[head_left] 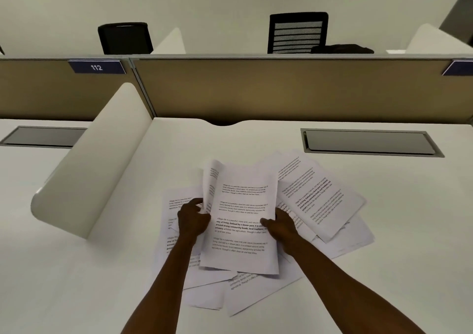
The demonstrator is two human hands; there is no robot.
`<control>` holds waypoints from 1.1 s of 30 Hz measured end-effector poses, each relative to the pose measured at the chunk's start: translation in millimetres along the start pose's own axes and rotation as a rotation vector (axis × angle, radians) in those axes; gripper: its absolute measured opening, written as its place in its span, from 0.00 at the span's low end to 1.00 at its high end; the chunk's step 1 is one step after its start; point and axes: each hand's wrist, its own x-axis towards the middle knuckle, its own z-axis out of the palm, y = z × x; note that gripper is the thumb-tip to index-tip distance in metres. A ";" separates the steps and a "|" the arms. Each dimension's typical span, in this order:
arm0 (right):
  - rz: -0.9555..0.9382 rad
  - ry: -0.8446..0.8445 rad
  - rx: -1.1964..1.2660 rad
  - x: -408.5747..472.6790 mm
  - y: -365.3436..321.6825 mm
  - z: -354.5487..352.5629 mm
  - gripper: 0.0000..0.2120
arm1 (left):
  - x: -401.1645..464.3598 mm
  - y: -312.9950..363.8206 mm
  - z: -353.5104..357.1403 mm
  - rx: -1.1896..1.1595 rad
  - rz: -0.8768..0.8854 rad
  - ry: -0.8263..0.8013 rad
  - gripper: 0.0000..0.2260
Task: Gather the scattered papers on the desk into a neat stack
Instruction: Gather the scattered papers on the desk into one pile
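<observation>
- both bare forearms reach forward from the bottom edge and angle inward toward the middle of the white surface (384, 231).
- the left hand (193, 218) has its grip clenched on the left edge of a held bundle of printed sheets (243, 218), back of the hand up, fingers curled round the edge where a few pages bow upward and fan apart.
- the right hand (280, 224) grasps the bundle's right edge, thumb lying on the top page's printed face, the other fingers hidden beneath.
- the bundle sits between the two hands, its far end tilted up off the pile and its near edge low over the sheets below.
- loose papers (320, 195) lie spread beneath and around the bundle, overlapping at different angles: some fan out to the right, some show at the left behind the left wrist, some stick out toward the near edge.
- a curved white divider (94, 159) stands to the left of the pile, well apart from it.
- a grey cable hatch (368, 143) is set into the surface beyond the papers on the right.
- a tan partition (281, 90) runs along the back, with a blue tag reading 112 (96, 67) at upper left and two black chairs (298, 32) behind.
</observation>
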 end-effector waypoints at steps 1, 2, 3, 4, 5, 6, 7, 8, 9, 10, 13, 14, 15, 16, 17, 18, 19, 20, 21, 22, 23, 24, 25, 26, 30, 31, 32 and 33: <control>-0.007 -0.014 0.002 -0.7 0.1 -0.1 0.19 | -5.1 2.4 1.2 -0.019 0.031 -0.010 0.22; -0.013 -0.028 0.006 -0.9 0.5 -0.1 0.20 | -10.0 4.4 2.6 -0.035 0.044 -0.030 0.23; -0.017 -0.038 0.007 -0.9 0.9 -0.3 0.20 | -14.5 6.0 3.9 -0.056 0.045 -0.056 0.26; -0.017 -0.046 0.009 -0.6 1.2 -0.6 0.20 | -18.2 6.5 5.2 -0.080 0.043 -0.084 0.29; -0.015 -0.055 0.012 -0.4 1.1 -1.1 0.20 | -21.0 6.3 6.4 -0.102 0.045 -0.106 0.31; -0.017 -0.062 0.016 -0.1 1.0 -1.4 0.20 | -22.3 5.5 7.1 -0.117 0.043 -0.124 0.34; -0.022 -0.062 0.018 -0.4 0.9 -1.7 0.20 | -23.2 4.6 7.6 -0.125 0.027 -0.146 0.36; -0.030 -0.055 0.020 -0.9 0.3 -2.1 0.20 | -23.8 3.9 7.9 -0.133 0.001 -0.173 0.38; -0.039 -0.045 0.027 -1.9 -0.6 -2.6 0.20 | -24.7 3.4 8.2 -0.145 -0.020 -0.209 0.39; -0.048 -0.038 0.040 -2.8 -1.6 -3.1 0.19 | -25.1 3.2 8.5 -0.163 -0.032 -0.253 0.38; -0.053 -0.035 0.068 -4.6 -3.0 -4.9 0.22 | -27.9 4.2 6.2 -0.198 -0.034 -0.389 0.34; -0.045 -0.033 0.074 -4.8 -2.8 -5.6 0.24 | -29.6 4.9 5.0 -0.201 -0.033 -0.423 0.34; -0.035 -0.032 0.088 -5.0 -2.2 -6.6 0.25 | -31.3 5.3 3.9 -0.212 -0.031 -0.456 0.33; -0.030 -0.032 0.104 -4.8 -0.9 -7.8 0.25 | -32.3 5.7 2.9 -0.234 -0.027 -0.488 0.33; -0.032 -0.027 0.113 -4.5 1.0 -8.9 0.24 | -33.3 6.5 2.1 -0.263 -0.021 -0.518 0.31; -0.042 -0.017 0.117 -4.1 3.3 -10.1 0.22 | -34.4 7.6 1.5 -0.293 -0.013 -0.544 0.30; -0.055 0.001 0.124 -3.6 5.6 -11.5 0.20 | -35.4 8.9 1.2 -0.329 -0.010 -0.565 0.29; -0.067 0.024 0.138 -2.8 7.5 -13.2 0.18 | -36.4 10.3 1.4 -0.376 -0.013 -0.585 0.27; -0.080 0.044 0.160 -2.2 8.8 -15.2 0.17 | -37.7 12.0 1.5 -0.431 -0.022 -0.607 0.25; -0.093 0.054 0.197 -1.7 10.0 -17.5 0.17 | -39.1 13.5 1.9 -0.491 -0.034 -0.632 0.22; -0.105 0.049 0.254 -1.4 10.3 -20.4 0.16 | -40.1 14.4 2.4 -0.547 -0.043 -0.657 0.19; -0.111 0.031 0.322 -1.2 9.9 -23.5 0.14 | -40.5 14.7 3.2 -0.596 -0.050 -0.676 0.17; -0.112 0.006 0.388 -1.0 9.2 -27.1 0.13 | -40.7 14.1 3.6 -0.634 -0.056 -0.690 0.15; -0.108 -0.020 0.446 -0.5 8.2 -30.6 0.13 | -40.7 13.6 4.0 -0.657 -0.064 -0.697 0.14; -0.106 -0.105 0.564 2.8 6.3 -42.4 0.18 | -39.2 11.3 9.8 -0.573 -0.102 -0.610 0.17; -0.110 -0.112 0.566 4.2 6.3 -44.2 0.19 | -39.0 11.0 12.2 -0.556 -0.110 -0.574 0.17; -0.115 -0.106 0.558 5.7 6.5 -45.5 0.20 | -38.8 11.1 14.7 -0.555 -0.124 -0.540 0.17; -0.116 -0.086 0.541 7.4 6.9 -46.3 0.21 | -39.0 12.6 16.8 -0.553 -0.135 -0.512 0.17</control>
